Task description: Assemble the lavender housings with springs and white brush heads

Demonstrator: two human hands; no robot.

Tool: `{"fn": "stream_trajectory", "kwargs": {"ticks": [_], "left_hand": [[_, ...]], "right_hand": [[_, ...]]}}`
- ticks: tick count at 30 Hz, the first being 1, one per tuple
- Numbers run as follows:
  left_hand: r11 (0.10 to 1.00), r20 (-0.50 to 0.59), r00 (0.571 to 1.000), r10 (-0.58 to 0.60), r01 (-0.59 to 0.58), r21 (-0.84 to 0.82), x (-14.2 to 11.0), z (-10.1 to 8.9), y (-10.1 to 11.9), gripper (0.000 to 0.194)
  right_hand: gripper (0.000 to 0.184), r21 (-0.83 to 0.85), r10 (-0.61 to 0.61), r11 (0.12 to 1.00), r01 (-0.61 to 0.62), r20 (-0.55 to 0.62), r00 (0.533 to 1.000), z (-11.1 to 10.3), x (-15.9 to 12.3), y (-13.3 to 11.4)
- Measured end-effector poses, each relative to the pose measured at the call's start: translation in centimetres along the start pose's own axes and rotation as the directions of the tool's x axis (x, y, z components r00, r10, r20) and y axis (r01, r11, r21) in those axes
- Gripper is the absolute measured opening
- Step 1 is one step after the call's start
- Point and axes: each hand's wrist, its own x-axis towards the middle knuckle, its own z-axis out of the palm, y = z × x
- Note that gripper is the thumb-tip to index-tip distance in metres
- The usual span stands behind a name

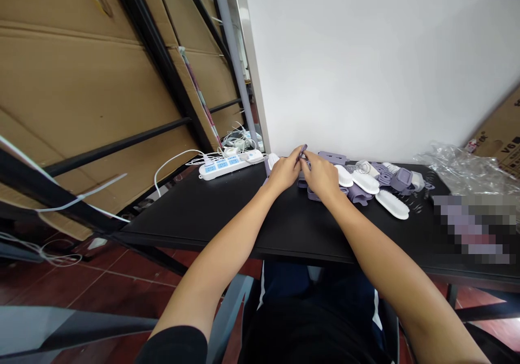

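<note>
My left hand (284, 171) and my right hand (322, 175) meet at the far edge of the black table (227, 218), close to the white wall. Together they pinch a small purple plastic part (303, 151) that sticks up between the fingertips. Both hands have their fingers closed round it. Under and beside my right hand lies a heap of purple plastic pieces (357, 192) and white oval covers (392, 204).
A white power strip (223, 166) with cables sits at the table's far left corner. Crumpled clear plastic wrap (463, 171) lies at the right. Cardboard sheets (73, 98) and black shelf bars (122, 144) stand on the left. A cardboard box (504, 134) is at far right.
</note>
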Motion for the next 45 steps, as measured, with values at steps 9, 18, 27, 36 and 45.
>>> {"fn": "stream_trajectory", "kwargs": {"ticks": [9,18,27,36,45], "left_hand": [[0.888,-0.036,0.999,0.024,-0.038,-0.458,0.7,1.0,-0.9,0.043],[0.842,0.045,0.999,0.02,0.007,-0.54,0.9,1.0,-1.1,0.045],[0.826,0.026,0.999,0.025,-0.006,-0.564,1.1,1.0,-1.2,0.041],[0.832,-0.021,1.0,-0.009,-0.004,-0.554,1.5,-0.2,-2.1,0.031],[0.81,0.04,0.998,0.038,-0.008,-0.586,1.4,-1.2,-1.4,0.032]], "right_hand": [[0.036,0.169,0.083,0.983,-0.073,-0.055,0.995,-0.1,0.6,0.6],[0.031,0.23,0.077,0.971,-0.064,-0.048,0.996,-0.8,1.2,1.4],[0.028,0.296,0.065,0.954,-0.047,-0.052,0.997,-0.7,1.3,1.7],[0.05,0.814,0.257,0.376,-0.442,0.366,0.894,-1.4,2.2,1.8],[0.046,0.856,0.094,0.368,-0.362,0.354,0.931,-1.3,2.1,2.7]]}}
